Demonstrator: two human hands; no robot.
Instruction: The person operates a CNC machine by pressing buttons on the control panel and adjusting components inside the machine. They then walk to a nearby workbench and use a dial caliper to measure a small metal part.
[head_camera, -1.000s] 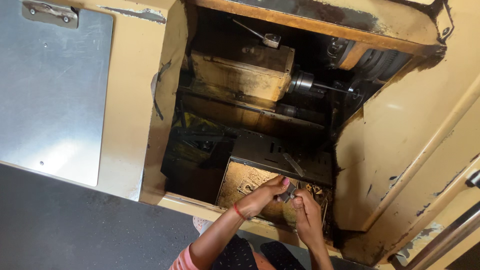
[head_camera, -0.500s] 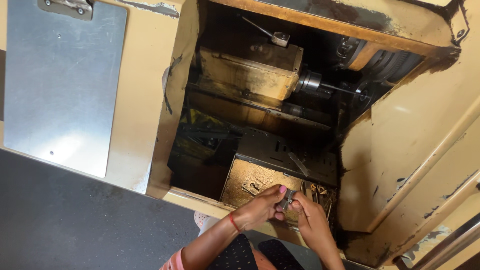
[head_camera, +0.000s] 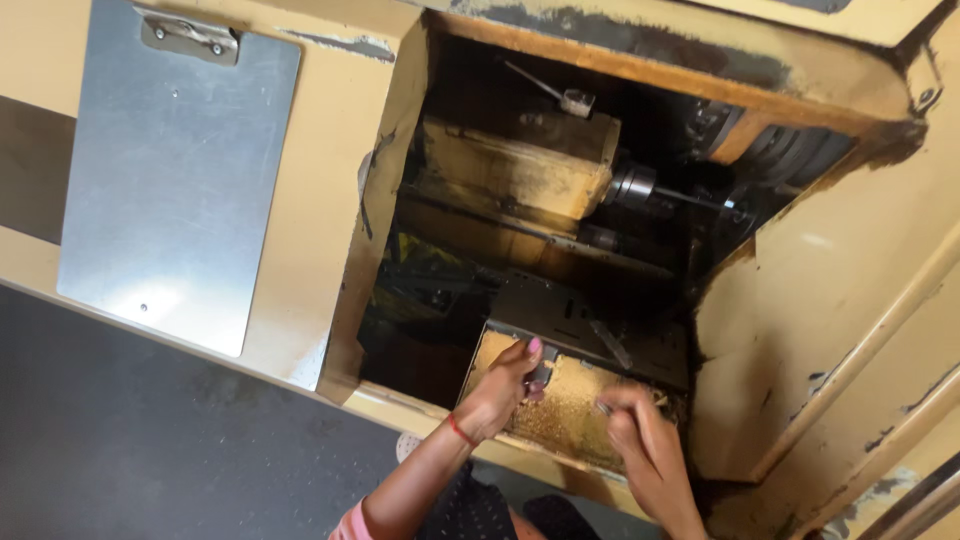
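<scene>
Both my hands reach into the opening of a worn yellow machine (head_camera: 350, 150). My left hand (head_camera: 503, 388), with a red thread at the wrist, grips a small grey metal part (head_camera: 541, 374) between thumb and fingers. It hovers over a tray of golden metal chips (head_camera: 570, 405). My right hand (head_camera: 640, 440) is a little to the right, low over the same chips. Its fingers are curled, with a small metal tip (head_camera: 603, 407) showing at the fingertips. What that tip belongs to is hidden by the hand.
Deeper in the opening sit a yellow carriage block (head_camera: 515, 170), a spindle with a thin rod (head_camera: 640, 187) and a dark slotted plate (head_camera: 570, 320). A bare steel panel (head_camera: 175, 170) is fixed to the left wall. A dark floor (head_camera: 130, 440) lies at lower left.
My hands were together around the small part; now they have come apart. The left keeps the part and the right has dropped away to the right over the chips.
</scene>
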